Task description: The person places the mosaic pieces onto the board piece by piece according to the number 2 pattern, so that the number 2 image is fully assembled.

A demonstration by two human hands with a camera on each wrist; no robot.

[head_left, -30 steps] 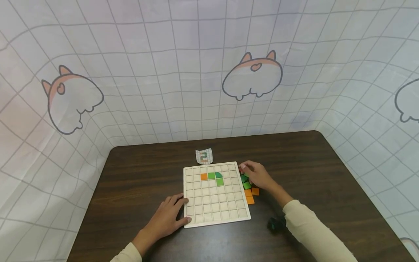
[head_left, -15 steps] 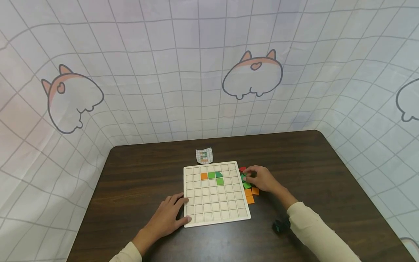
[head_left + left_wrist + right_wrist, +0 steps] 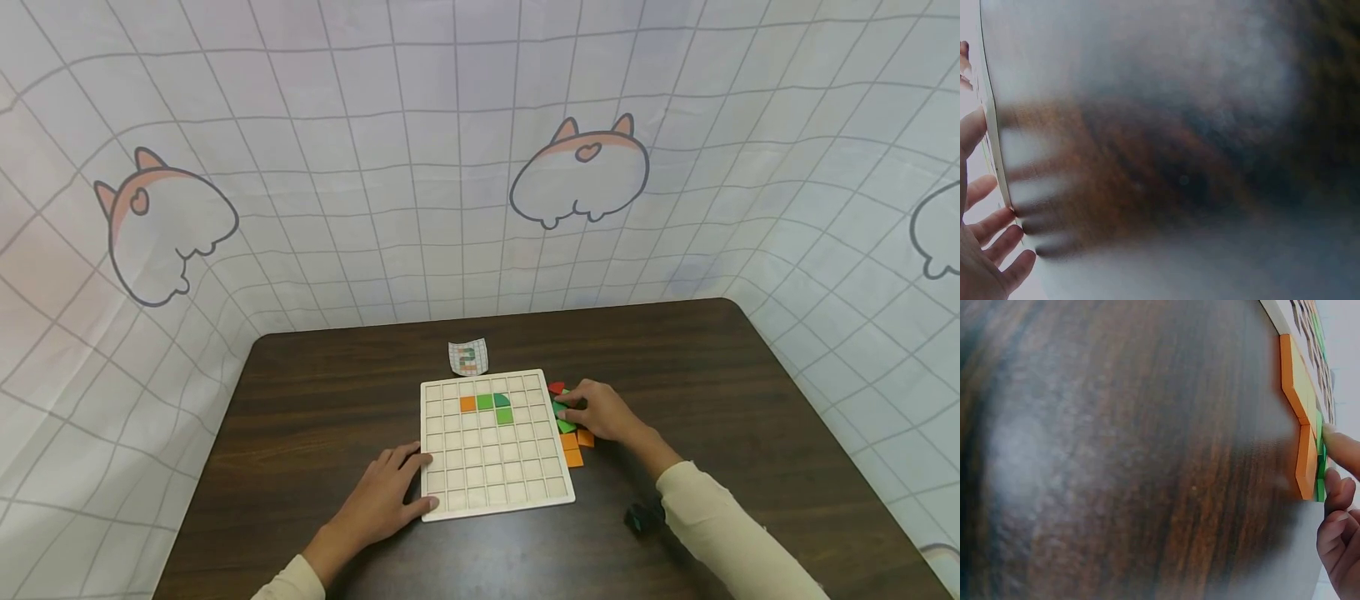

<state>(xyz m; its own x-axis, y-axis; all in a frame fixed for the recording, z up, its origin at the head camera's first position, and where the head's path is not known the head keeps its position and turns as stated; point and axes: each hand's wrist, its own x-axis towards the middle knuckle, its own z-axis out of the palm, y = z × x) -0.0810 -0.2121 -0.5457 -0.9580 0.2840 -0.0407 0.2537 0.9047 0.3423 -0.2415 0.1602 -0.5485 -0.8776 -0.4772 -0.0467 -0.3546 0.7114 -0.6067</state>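
A cream grid board (image 3: 480, 467) lies on the dark wooden table. An orange square tile (image 3: 468, 404), two light green square tiles and a dark green quarter-round tile (image 3: 502, 401) sit in its upper cells. My left hand (image 3: 378, 500) rests at the board's left edge, thumb and fingertips on the rim, fingers spread. In the left wrist view, its fingers (image 3: 997, 225) lie along that edge. Beside the board's right edge, my right hand (image 3: 603, 408) pinches a dark green tile (image 3: 558, 408) in the pile between thumb and index finger; its other fingers are curled in the right wrist view.
Orange tiles (image 3: 572, 450) lie below my right hand, with a red tile (image 3: 556, 387) above it. A small printed pattern card (image 3: 468, 357) lies behind the board. Near my right sleeve is a black object (image 3: 640, 518). White grid-patterned curtains surround the table.
My right hand has drawn back from the red tile toward the green ones, slightly nearer me. My left hand and the board have stayed put.
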